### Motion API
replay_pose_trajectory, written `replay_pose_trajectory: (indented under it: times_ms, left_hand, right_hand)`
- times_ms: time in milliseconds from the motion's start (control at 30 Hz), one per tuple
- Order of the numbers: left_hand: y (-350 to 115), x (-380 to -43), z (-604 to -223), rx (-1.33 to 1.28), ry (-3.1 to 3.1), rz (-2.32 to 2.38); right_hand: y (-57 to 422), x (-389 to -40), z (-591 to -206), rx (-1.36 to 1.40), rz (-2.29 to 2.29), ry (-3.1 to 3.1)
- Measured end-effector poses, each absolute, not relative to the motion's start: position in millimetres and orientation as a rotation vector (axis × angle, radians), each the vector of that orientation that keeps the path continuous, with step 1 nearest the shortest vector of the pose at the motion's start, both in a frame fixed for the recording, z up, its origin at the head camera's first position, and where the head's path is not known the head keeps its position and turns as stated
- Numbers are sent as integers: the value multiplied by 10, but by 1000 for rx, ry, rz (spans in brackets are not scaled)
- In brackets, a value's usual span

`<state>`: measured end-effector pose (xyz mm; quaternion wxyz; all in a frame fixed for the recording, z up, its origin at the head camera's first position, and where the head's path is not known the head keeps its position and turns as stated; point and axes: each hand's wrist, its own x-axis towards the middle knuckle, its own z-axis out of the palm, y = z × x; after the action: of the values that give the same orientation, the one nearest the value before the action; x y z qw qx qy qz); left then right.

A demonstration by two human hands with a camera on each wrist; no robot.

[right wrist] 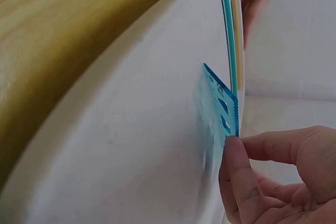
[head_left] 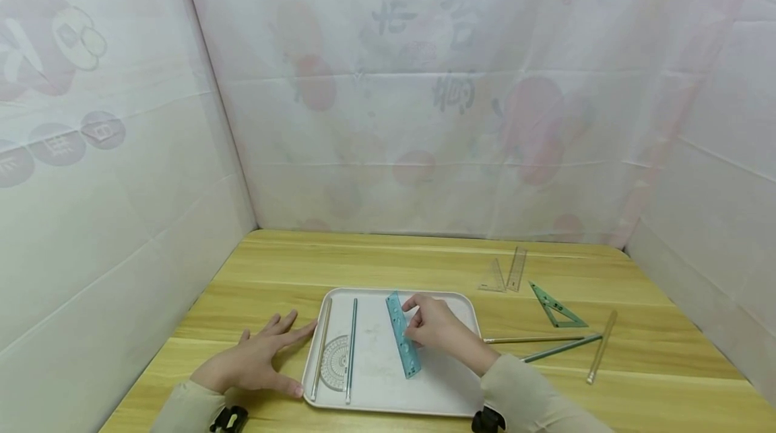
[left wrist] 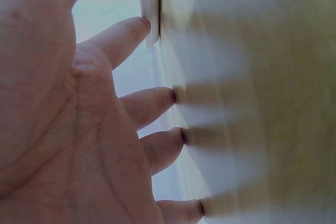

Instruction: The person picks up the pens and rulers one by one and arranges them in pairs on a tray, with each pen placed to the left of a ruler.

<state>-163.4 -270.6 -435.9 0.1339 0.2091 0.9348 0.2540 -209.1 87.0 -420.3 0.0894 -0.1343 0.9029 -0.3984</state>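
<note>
My right hand [head_left: 438, 325] pinches a translucent teal ruler [head_left: 401, 335] by its long edge, over the white tray [head_left: 378, 401]. In the right wrist view the thumb and fingers hold the ruler [right wrist: 221, 103] tilted, one end close over the tray. My left hand [head_left: 261, 357] lies spread at the tray's left side, thumb and index fingertips right at its rim. The left wrist view shows its other fingertips [left wrist: 168, 95] on the wooden table. On the tray's left lie a gold pencil [head_left: 322, 349], a clear protractor [head_left: 331, 362] and a teal pencil [head_left: 351, 345] overlapping it.
Right of the tray lie a green set square [head_left: 548, 302], a gold pencil [head_left: 533, 339], a green pencil [head_left: 558, 350] and another gold pencil [head_left: 601, 347]. Behind them are a small clear set square [head_left: 497, 278] and a clear ruler [head_left: 516, 269]. Fabric walls [head_left: 424, 116] enclose the table [head_left: 291, 258].
</note>
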Motion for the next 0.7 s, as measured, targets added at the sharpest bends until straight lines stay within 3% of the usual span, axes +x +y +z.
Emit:
replay_pose_trajectory:
  times_ms: [700]
  left_hand:
    - [-2708, -1634, -4342, 608, 2698, 746]
  right_hand:
    - [658, -2026, -4270, -354, -1160, 2659]
